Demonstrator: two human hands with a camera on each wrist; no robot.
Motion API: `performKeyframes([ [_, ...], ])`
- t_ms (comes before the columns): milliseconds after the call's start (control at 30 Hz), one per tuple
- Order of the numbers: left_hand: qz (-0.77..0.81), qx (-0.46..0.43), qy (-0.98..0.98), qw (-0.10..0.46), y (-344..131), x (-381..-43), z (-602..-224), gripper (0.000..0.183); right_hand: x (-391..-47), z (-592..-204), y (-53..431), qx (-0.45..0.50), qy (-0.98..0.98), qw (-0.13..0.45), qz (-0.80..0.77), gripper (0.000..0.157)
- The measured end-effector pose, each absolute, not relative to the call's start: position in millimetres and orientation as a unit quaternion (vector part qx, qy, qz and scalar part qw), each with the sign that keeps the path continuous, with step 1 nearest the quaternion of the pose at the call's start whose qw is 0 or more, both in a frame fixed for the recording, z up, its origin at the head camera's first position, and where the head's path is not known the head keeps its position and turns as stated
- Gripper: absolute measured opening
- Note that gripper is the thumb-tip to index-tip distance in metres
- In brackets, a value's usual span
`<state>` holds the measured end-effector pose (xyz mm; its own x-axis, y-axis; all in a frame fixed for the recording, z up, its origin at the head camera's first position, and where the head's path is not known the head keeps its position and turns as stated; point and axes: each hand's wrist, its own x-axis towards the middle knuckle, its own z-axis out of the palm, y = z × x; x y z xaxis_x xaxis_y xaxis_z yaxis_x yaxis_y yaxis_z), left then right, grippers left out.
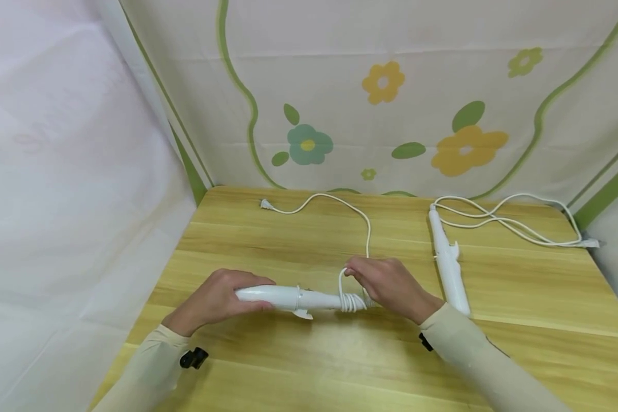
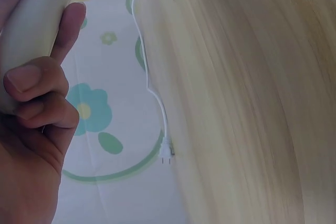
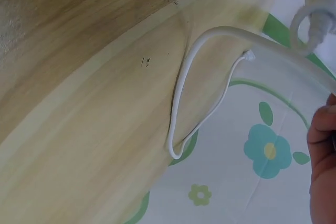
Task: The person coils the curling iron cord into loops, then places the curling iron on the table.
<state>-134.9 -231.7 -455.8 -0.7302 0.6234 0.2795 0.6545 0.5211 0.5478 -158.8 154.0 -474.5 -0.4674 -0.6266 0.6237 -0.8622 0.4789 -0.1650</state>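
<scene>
We see a white corded wand (image 1: 275,297) over the table (image 1: 224,229), nearer its left edge than its right. Left hand (image 1: 224,298): fingers curled round the thick end. Right hand (image 1: 391,283): pinching the cord (image 1: 368,232), coiled round the narrow end. Slackness there could, we judge, let loops slip. Second wand (image 1: 450,272), just beside the right forearm (image 1: 481,352), might get knocked by our elbow.

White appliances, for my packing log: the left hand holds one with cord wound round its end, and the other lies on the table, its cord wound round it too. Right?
Not quite. In the head view, the loose cord of the other appliance spreads in loops on the table; only the appliance in the left hand has cord wound round its end.
</scene>
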Motion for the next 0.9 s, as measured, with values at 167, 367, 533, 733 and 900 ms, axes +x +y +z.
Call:
performKeyframes([
  [167, -0.397, -0.337, -0.853, -0.045, -230.0, -135.1, -457.4, 0.032, -160.1, -475.0, 159.3, 0.439, -0.839, 0.199, 0.252, 0.022],
  [367, -0.454, -0.29, -0.837, -0.094, -227.4, -136.9, -455.1, 0.03, -160.3, -471.7, 163.4, 0.414, -0.858, 0.113, 0.283, 0.013],
  [533, -0.498, -0.267, -0.816, -0.121, -226.3, -139.7, -456.1, 0.029, -161.3, -472.7, 165.5, 0.415, -0.852, 0.089, 0.305, 0.016],
  [733, -0.536, -0.261, -0.796, -0.105, -224.5, -142.0, -457.0, 0.028, -157.8, -482.5, 162.2, 0.44, -0.821, 0.142, 0.334, 0.022],
  [900, -0.536, -0.244, -0.806, -0.054, -222.0, -143.2, -456.4, 0.031, -146.4, -487.4, 159.1, 0.427, -0.831, 0.14, 0.328, 0.032],
])
